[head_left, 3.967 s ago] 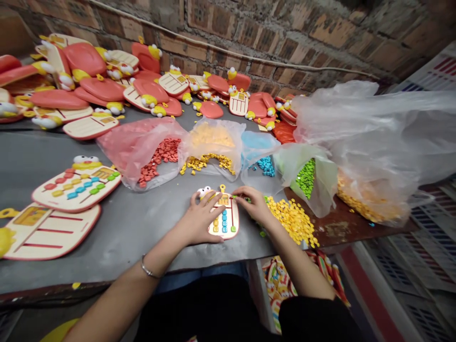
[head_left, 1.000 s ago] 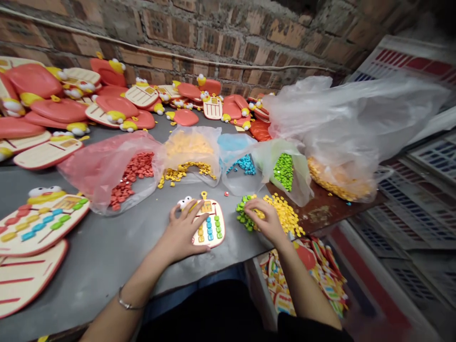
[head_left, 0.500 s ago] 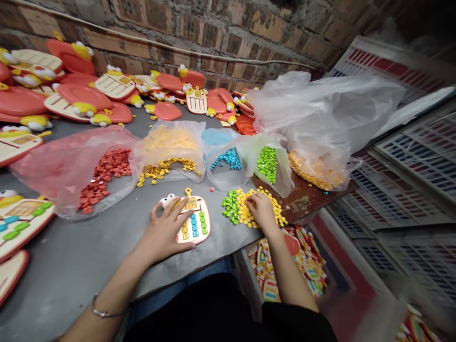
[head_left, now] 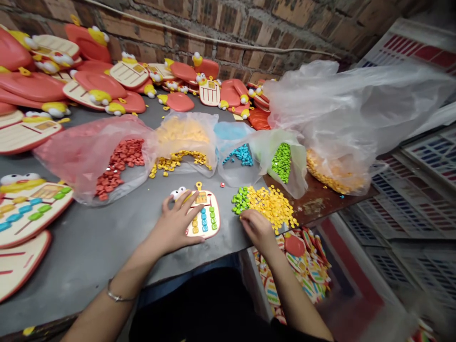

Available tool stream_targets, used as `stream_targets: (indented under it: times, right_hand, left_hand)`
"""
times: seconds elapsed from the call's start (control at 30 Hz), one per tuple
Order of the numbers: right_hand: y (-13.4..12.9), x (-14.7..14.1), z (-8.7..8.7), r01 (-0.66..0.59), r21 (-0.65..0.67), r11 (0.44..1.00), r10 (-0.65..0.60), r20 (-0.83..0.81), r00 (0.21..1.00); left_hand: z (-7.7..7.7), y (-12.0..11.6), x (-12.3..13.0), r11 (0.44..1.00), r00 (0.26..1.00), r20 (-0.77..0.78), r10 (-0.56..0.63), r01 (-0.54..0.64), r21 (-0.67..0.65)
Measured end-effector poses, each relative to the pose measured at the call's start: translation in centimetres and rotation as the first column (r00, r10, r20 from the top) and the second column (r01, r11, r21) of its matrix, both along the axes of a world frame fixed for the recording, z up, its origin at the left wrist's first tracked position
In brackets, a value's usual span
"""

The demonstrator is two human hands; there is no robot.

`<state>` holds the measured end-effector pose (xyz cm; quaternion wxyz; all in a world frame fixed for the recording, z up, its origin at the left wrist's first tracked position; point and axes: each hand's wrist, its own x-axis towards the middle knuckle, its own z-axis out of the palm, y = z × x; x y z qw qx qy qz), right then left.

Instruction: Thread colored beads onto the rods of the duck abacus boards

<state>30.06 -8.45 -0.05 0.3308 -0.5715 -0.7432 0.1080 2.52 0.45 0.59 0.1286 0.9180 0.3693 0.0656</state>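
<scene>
Left grip [head_left: 174, 225] wide, flat on duck bead board [head_left: 210, 206]; right grip [head_left: 257, 231] narrow, touching yellow beads [head_left: 270, 206], holding unclear.

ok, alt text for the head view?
Left hand presses a duck-faced toy bead board on a grey table, while the right hand touches a pile of yellow beads. Open plastic bags of coloured beads lie behind, before stacked red duck boards and a brick wall.

The right hand [head_left: 257, 231] has slid off the yellow pile [head_left: 271, 206] to its 6 o'clock, fingertips at the pile's edge, and no longer rests on the board [head_left: 203, 213] as at first. A green heap [head_left: 240, 200] has grown at the pile's 9 o'clock.
</scene>
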Motion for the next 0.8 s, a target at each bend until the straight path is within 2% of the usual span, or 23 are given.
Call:
stream_targets:
  times: [0.13,0.37,0.6,0.8]
  right_hand:
    - [-1.7,-1.9,-1.1,-0.066,0.040,0.997,0.064,0.060,0.996]
    - [-2.0,-2.0,-1.5,-0.063,0.119,0.991,0.056,0.063,0.996]
    - [-0.5,-2.0,-1.0,-0.124,0.028,0.992,0.123,0.025,0.992]
    - [1.5,-2.1,-0.4,-0.238,-0.075,0.968,0.241,0.033,0.970]
  left_hand:
    - [0.1,-0.1,0.0,1.000,1.000,0.007,0.003,-0.003,0.014]
    - [0.0,-0.1,0.0,1.000,1.000,0.008,-0.007,0.007,0.010]
    - [0.0,-0.2,0.0,1.000,1.000,0.019,-0.002,0.002,-0.001]
    - [0.5,-0.2,0.0,0.999,1.000,0.016,-0.001,0.002,-0.032]
